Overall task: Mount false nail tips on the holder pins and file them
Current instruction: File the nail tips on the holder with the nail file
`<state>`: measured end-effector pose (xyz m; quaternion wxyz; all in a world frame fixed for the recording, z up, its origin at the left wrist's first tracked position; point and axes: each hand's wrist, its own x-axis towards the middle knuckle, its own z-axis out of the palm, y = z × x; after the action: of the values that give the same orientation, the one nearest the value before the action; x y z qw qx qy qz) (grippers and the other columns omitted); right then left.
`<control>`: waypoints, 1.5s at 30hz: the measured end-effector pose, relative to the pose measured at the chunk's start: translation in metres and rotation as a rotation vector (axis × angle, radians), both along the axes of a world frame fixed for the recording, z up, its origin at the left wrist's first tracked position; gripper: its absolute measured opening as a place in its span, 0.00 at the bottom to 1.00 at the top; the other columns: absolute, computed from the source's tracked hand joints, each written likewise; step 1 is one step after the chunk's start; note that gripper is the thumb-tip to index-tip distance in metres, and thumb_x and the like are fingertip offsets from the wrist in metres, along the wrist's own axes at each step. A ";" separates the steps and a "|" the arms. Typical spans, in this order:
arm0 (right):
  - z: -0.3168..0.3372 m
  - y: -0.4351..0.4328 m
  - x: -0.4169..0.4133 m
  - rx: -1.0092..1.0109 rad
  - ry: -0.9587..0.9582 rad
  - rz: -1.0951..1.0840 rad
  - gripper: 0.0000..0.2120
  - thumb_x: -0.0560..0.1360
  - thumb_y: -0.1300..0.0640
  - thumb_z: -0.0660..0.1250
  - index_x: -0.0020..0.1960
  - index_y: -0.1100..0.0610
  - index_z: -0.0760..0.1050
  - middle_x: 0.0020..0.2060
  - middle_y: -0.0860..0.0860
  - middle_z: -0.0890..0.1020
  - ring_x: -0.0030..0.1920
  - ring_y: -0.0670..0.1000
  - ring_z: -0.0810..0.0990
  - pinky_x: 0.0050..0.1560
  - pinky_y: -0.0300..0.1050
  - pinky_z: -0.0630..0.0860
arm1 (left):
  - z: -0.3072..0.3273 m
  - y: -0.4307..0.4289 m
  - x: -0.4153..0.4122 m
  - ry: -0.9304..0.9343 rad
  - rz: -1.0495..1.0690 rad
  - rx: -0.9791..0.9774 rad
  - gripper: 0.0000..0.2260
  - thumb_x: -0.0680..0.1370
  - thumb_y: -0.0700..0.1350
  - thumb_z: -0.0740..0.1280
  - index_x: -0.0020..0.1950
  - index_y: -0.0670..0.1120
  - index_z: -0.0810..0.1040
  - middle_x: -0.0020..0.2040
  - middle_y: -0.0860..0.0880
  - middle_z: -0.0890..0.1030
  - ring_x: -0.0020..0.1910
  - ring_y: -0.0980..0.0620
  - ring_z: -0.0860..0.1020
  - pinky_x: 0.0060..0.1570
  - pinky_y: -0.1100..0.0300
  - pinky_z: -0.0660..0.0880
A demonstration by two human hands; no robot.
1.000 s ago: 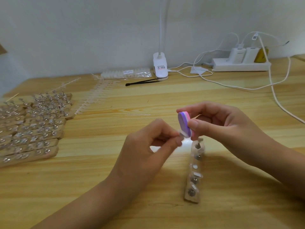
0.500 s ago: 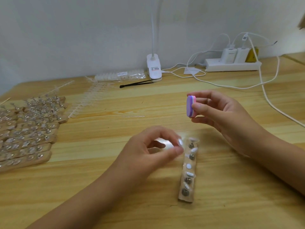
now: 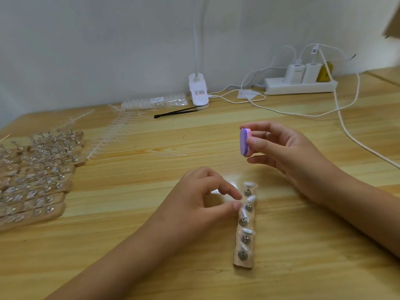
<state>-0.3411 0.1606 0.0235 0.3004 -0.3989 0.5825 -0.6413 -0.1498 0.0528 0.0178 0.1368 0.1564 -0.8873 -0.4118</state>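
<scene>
Right grip [image 3: 287, 156]: pinching file [image 3: 244, 142] between thumb and fingertips, on edge, purple face toward left. Left grip [image 3: 201, 198]: narrow, thumb and forefinger loosely curled with small gap, nothing visible between. Thumb tip just beside third tip [image 3: 243, 212] on holder [image 3: 243, 262]; contact not resolvable, blurred.

Edges/room: holder flat on tabletop [image 3: 121, 191], long axis running away from body, between both grips. Bare wood right of holder, also left of left forearm up to stacked holders [image 3: 39, 180] at left edge. Tip strips [image 3: 108, 135] beyond stack, well apart from work. Tweezers [image 3: 175, 111], lamp clamp [image 3: 198, 92], power strip [image 3: 300, 86] along back wall, far from both grips. Cable [image 3: 346, 131] crossing right side of tabletop, behind right wrist, not touching.

Task items vs grip: five pins on holder, each carrying a tip. File held beyond far end of holder, raised, clear of all tips. Nearest to file: far-end tip [image 3: 249, 184], apart. Left grip alongside holder's left side, level with second and third pins.
</scene>
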 end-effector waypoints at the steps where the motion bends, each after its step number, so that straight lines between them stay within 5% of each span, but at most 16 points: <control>1: 0.000 0.000 0.000 0.000 0.001 0.003 0.16 0.72 0.53 0.70 0.59 0.50 0.81 0.46 0.48 0.84 0.46 0.48 0.84 0.46 0.38 0.79 | 0.000 0.001 -0.003 -0.015 -0.009 -0.001 0.05 0.72 0.55 0.72 0.46 0.65 0.83 0.47 0.63 0.76 0.46 0.67 0.71 0.42 0.75 0.65; 8: 0.000 -0.001 0.002 0.005 0.003 0.009 0.16 0.71 0.53 0.71 0.59 0.51 0.80 0.47 0.49 0.83 0.45 0.48 0.84 0.46 0.39 0.80 | -0.002 -0.001 -0.014 -0.040 -0.122 -0.002 0.10 0.73 0.51 0.74 0.44 0.68 0.82 0.47 0.61 0.78 0.49 0.61 0.74 0.44 0.71 0.68; 13: 0.000 -0.002 0.002 0.020 -0.014 0.029 0.16 0.71 0.53 0.71 0.58 0.51 0.81 0.48 0.51 0.83 0.45 0.47 0.83 0.46 0.39 0.80 | -0.005 0.003 -0.019 -0.029 -0.088 0.035 0.03 0.71 0.54 0.74 0.44 0.60 0.84 0.43 0.61 0.80 0.43 0.61 0.76 0.43 0.67 0.72; 22: -0.001 -0.002 -0.002 0.028 -0.118 0.117 0.16 0.70 0.53 0.71 0.57 0.49 0.82 0.46 0.48 0.85 0.46 0.48 0.83 0.45 0.39 0.80 | -0.003 0.002 -0.012 -0.010 -0.013 0.215 0.07 0.73 0.58 0.72 0.47 0.58 0.86 0.44 0.54 0.84 0.43 0.53 0.79 0.45 0.60 0.74; 30: 0.004 0.005 0.012 -0.142 0.156 -0.007 0.13 0.72 0.54 0.68 0.57 0.51 0.80 0.44 0.46 0.83 0.42 0.46 0.83 0.46 0.37 0.79 | -0.005 -0.002 0.004 0.240 0.116 0.261 0.08 0.72 0.58 0.69 0.49 0.61 0.84 0.46 0.58 0.85 0.48 0.57 0.81 0.52 0.60 0.78; 38: 0.004 0.009 0.024 -0.252 0.382 0.129 0.14 0.76 0.61 0.69 0.60 0.52 0.78 0.50 0.53 0.81 0.52 0.51 0.81 0.54 0.39 0.77 | -0.008 -0.002 0.003 0.325 0.112 0.235 0.01 0.75 0.50 0.71 0.44 0.57 0.81 0.43 0.59 0.82 0.41 0.63 0.79 0.42 0.73 0.72; 45: 0.002 0.009 0.027 -0.230 0.524 0.195 0.12 0.77 0.61 0.69 0.61 0.59 0.77 0.49 0.53 0.79 0.50 0.53 0.81 0.53 0.42 0.78 | -0.004 -0.005 0.005 0.416 0.126 0.260 0.01 0.75 0.48 0.72 0.45 0.53 0.81 0.44 0.54 0.83 0.48 0.56 0.82 0.46 0.67 0.77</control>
<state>-0.3143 0.1695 0.0258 0.1528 -0.6363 0.5228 -0.5463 -0.1449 0.0478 0.0137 0.3205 0.1393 -0.7681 -0.5366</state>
